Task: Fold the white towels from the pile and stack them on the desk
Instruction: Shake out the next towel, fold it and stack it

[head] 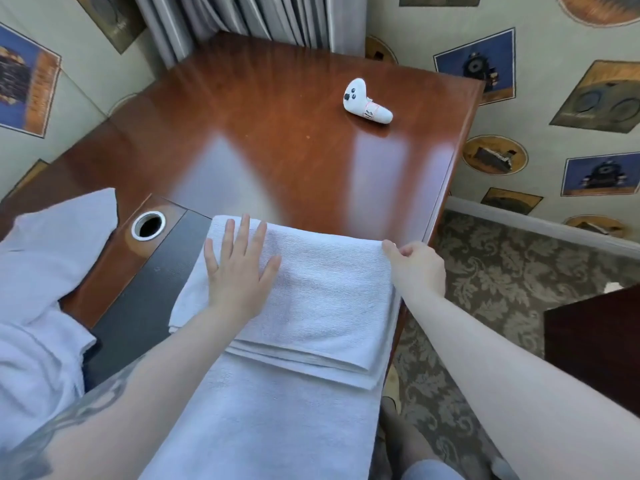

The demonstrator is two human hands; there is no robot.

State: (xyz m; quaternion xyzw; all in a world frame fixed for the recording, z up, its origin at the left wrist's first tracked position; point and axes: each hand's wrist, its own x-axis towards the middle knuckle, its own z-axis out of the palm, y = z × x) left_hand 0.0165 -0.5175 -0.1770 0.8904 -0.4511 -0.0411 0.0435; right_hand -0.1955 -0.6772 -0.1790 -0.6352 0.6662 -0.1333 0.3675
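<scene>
Pressing my flat, open left hand (239, 268) on the half-folded white towel (311, 299) at the desk's (277, 133) near edge, I pinch its far right corner with my right hand (415, 268), judging edges need aligning first.

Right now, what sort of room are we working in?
Probably a hotel or guest room, not a laundry. A polished wooden desk with a cable hole stands against patterned wallpaper and pleated curtains, over a floral carpet.
</scene>
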